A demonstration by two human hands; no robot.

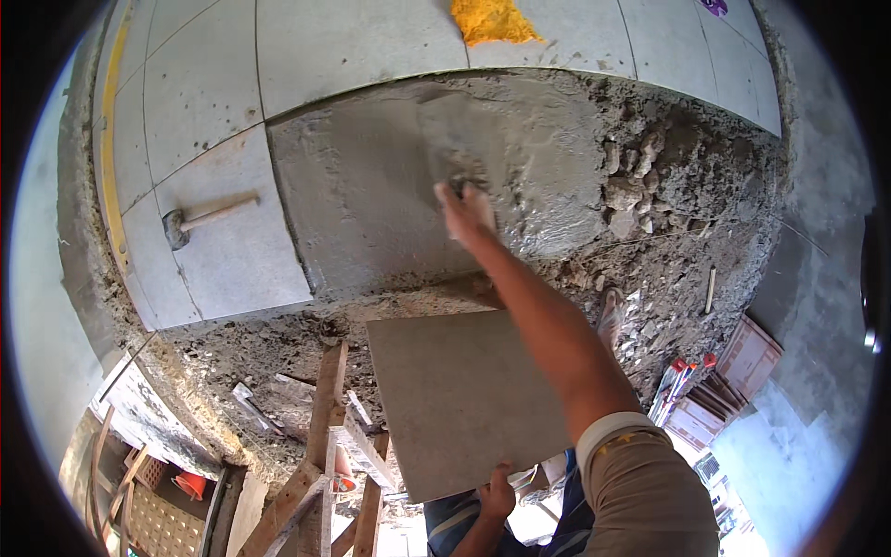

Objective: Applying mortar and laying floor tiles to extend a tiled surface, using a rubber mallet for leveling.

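Observation:
A large square grey tile (469, 399) stands tilted in front of me. At its lower edge my left hand (497, 494) is closed, gripping the tile with the thumb on its face. My right hand (467, 215) reaches out over a bed of wet grey mortar (362, 195). Motion smears its fingers, and a dark, speckled blur shows at their tips, so I cannot make out whether it holds anything. Smooth mortar lies to the left of this hand, rougher mortar to its right.
A mallet (190, 223) lies on laid pale tiles (232, 260) at left. A yellow cloth (492, 20) rests on tiles at the far side. Rubble (631, 186) borders the mortar at right. A wooden frame (325, 436) rises near my left; a stick (711, 290) lies at right.

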